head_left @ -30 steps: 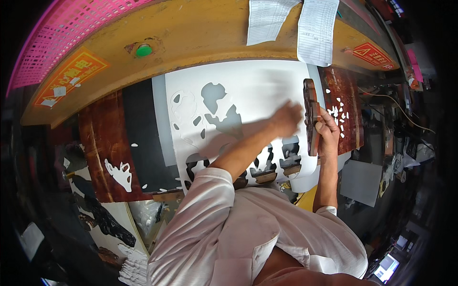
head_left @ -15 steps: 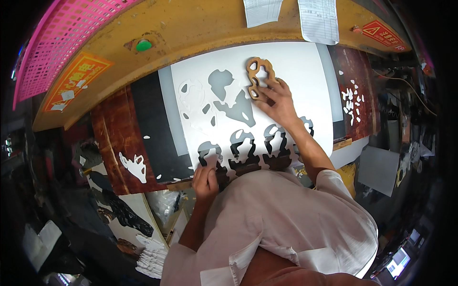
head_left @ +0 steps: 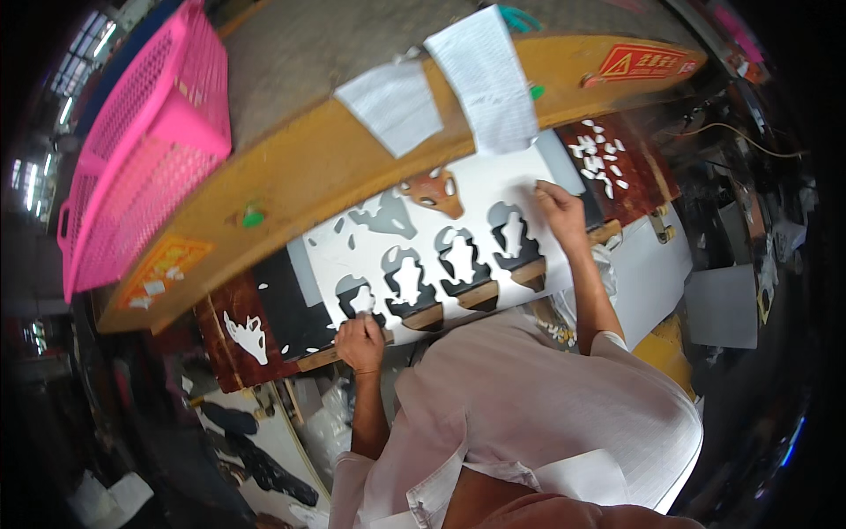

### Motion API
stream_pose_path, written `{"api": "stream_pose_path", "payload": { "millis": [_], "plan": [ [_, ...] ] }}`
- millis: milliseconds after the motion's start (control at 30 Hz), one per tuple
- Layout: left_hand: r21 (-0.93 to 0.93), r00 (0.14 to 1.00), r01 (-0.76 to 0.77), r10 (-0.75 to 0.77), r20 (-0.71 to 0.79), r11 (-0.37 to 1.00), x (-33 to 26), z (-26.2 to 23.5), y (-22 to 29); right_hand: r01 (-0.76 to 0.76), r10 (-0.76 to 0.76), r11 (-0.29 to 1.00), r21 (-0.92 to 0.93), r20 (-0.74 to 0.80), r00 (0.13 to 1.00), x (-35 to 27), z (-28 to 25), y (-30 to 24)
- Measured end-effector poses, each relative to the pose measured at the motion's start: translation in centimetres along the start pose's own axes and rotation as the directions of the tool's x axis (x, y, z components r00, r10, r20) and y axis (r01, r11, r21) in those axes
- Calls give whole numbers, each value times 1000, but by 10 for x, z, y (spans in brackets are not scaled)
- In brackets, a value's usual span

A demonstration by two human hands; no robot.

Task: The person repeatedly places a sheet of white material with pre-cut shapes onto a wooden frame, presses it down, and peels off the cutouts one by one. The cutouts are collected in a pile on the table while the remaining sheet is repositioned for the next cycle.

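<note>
A white sheet (head_left: 493, 189) with several cut-out holes lies across the work surface. Along its near side runs a row of openings, with the dark board and a wooden edge showing through. On its far part rests a brown cutting die (head_left: 434, 191) with open loops, close to the yellow beam. My left hand (head_left: 359, 342) is closed at the sheet's near left corner and grips its edge. Over the sheet's right side, apart from the die, is my right hand (head_left: 561, 214), its fingers curled in; what they hold, if anything, is hidden.
The yellow machine beam (head_left: 308, 189) crosses the far side, with papers (head_left: 485, 79) hanging from it and a green button (head_left: 253, 217). A pink basket (head_left: 150, 150) stands at far left. White cut pieces (head_left: 247, 337) lie on the reddish board at left, and small scraps (head_left: 599, 159) at right.
My right hand has let go of the die and moved right. The die now lies turned on the sheet, near the beam. My left hand stays at the corner. The view has tilted.
</note>
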State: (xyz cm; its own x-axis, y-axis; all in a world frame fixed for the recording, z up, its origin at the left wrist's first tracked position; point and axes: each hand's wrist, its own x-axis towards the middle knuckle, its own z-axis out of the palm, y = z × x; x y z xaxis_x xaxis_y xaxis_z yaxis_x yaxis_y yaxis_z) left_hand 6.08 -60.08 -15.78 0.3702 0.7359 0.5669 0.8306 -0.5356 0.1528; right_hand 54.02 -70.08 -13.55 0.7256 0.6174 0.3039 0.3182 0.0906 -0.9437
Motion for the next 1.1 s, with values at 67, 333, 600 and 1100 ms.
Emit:
{"api": "stream_pose_path", "payload": {
  "millis": [67,333,600,1100],
  "plan": [
    [-16,999,-8,7,-45,1000,-4,3,3,-33,36,995,92,-33,999,-3,-8,-14],
    [32,982,-31,36,-185,999,-11,17,12,387,-389,920,-56,-31,921,-29,-31,-70],
    [188,986,-64,92,-142,980,-4,28,2,583,-418,718,-380,434,798,-85,-34,26],
    [101,994,-11,22,-111,995,-36,15,12,625,-497,618,-477,379,780,-122,-31,27]
  ]
}}
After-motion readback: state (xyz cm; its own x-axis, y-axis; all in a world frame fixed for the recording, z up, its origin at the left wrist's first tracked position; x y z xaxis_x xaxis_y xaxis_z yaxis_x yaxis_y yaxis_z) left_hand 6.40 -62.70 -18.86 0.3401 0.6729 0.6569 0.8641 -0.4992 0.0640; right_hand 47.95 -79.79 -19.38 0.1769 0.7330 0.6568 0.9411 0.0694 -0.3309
